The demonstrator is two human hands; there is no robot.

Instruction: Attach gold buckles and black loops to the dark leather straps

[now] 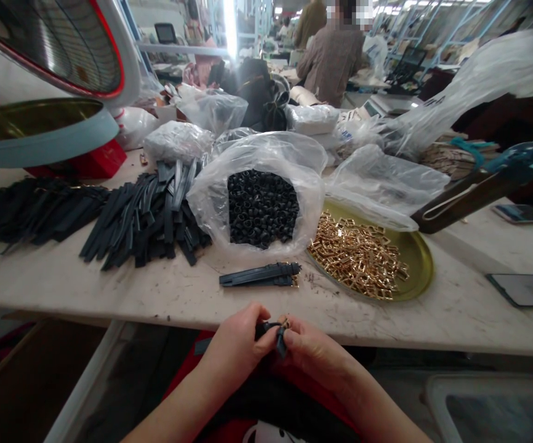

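Just in front of the table edge, both my hands meet over a dark strap (281, 346). My left hand (237, 339) is closed around the strap, and one flat end pokes out to its left. With thumb and fingers, my right hand (311, 349) pinches the strap's other end, where a small gold-coloured buckle partly shows. Beyond my hands lies a short stack of dark straps (255, 275) with gold buckles at their right end. Behind it, a clear plastic bag (310, 212) gapes around many small black loops (261, 209).
Right of the bag, a gold-toned round tray (421, 271) holds a heap of gold buckles (359, 252). Loose dark straps (141, 221) pile up at left, near a red-rimmed fan (117, 55). A phone (527, 290) lies at right. A person (333, 58) stands farther back.
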